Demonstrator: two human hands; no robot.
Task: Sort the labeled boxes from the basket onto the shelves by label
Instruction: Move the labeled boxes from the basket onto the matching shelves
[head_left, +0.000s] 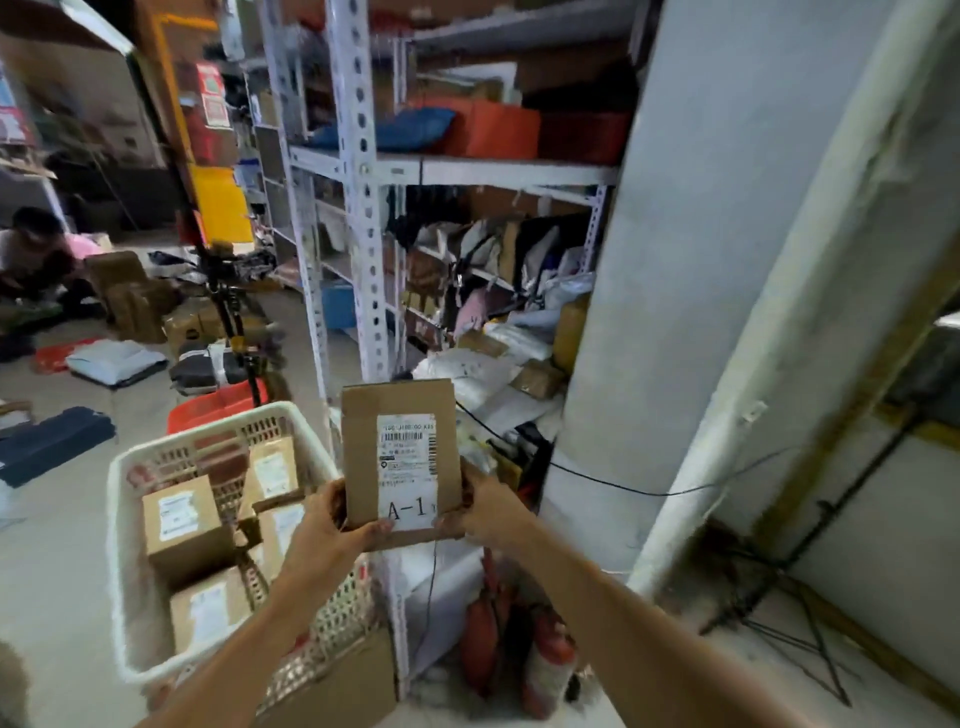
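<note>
We hold a flat cardboard box (401, 457) upright in front of us, its white shipping label facing us with "A-1" printed large at the bottom. Our left hand (322, 525) grips the box's lower left corner, thumb curled over the front face just beside the label, fingers wrapped behind. Our right hand (485, 506) pinches the lower right corner the same way, thumb on the front edge, fingers hidden behind the cardboard. The box hangs in the air, touching nothing but our two hands, above the right rim of the basket and in front of the shelf post.

Below and to the left sits the white plastic basket (124, 545) on the floor, with several more labeled boxes (182, 519) lying inside; their labels are too blurred to read. A red basket (208, 408) stands just behind its far rim.

Directly behind the held box rises the white perforated post of the metal shelves (363, 208). The upper shelf carries orange bags (498, 130) and a blue bundle; the lower levels hold a jumble of parcels and soft packets. Two red fire extinguishers (545, 660) stand on the floor at the foot of the shelves, beside a grey pillar (701, 260). Farther left, another person (36, 260) crouches among parcels spread over the floor.
</note>
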